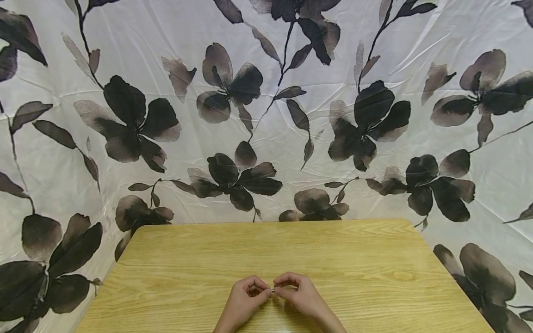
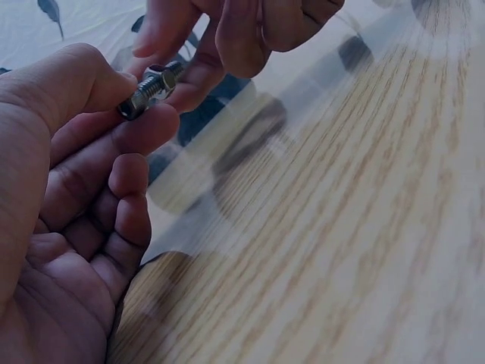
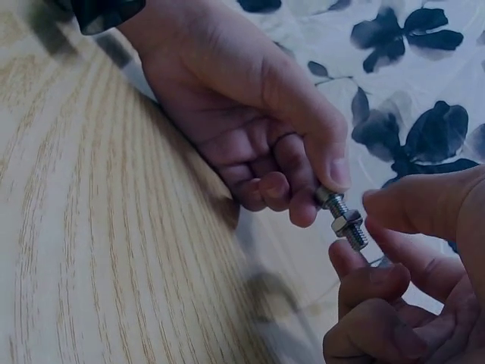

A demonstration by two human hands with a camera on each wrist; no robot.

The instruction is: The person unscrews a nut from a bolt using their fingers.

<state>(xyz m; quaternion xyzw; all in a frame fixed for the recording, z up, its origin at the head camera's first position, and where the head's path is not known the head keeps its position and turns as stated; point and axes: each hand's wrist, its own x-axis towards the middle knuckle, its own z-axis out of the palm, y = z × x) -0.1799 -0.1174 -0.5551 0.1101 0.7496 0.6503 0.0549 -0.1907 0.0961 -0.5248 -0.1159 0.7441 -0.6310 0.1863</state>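
Both hands meet over the near part of the wooden table [image 1: 366, 268]. Between thumb and forefinger, my left hand [image 1: 245, 298] pinches the head end of a small metal bolt [image 3: 336, 203]. A hex nut [image 3: 347, 223] sits partway along its thread. My right hand [image 1: 301, 296] has its fingers curled around the nut and the free threaded end. Its forefinger lies against the threads from below, while the thumb tip hovers close to the nut with a slight gap in the right wrist view. In the head view the fingertips hide most of the bolt.
A white cloth [image 1: 291, 138] printed with dark flowers hangs behind the table and along its sides. The table's far edge and rounded corners show in the head view. A dark band [image 3: 106, 14] is at the left wrist.
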